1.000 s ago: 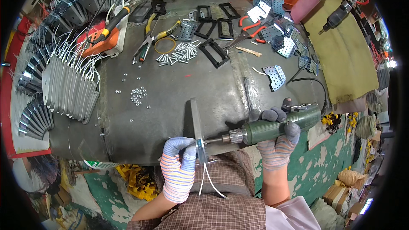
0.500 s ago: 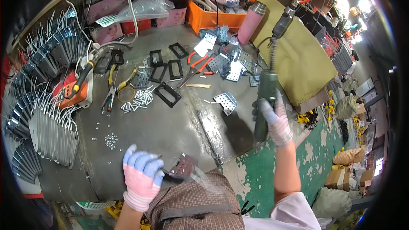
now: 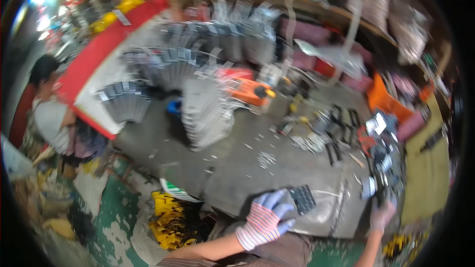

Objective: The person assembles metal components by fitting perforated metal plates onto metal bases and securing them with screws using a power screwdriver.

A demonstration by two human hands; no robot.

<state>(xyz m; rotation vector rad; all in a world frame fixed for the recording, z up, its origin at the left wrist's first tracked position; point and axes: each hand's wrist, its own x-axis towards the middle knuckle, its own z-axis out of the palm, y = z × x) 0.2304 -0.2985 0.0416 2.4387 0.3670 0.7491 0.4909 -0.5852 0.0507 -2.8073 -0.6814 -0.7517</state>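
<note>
Head view: the right hand (image 3: 383, 212), which a second ago held a power tool to the perforated plate (image 3: 303, 199), is now well apart, toward the surface's (image 3: 307, 173) right edge; drilling seems paused. The left hand's (image 3: 267, 218) half-curled fingers adjoin the plate near the front edge; blur hides both grips.

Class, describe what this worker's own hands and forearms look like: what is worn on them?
The left hand wears a glove, pale blue over the fingers and banded with pinkish-red, blue and white stripes toward the wrist. The right hand appears to wear a pale glove too, though blur hides its pattern. Both forearms show bare below the wrists.
</note>
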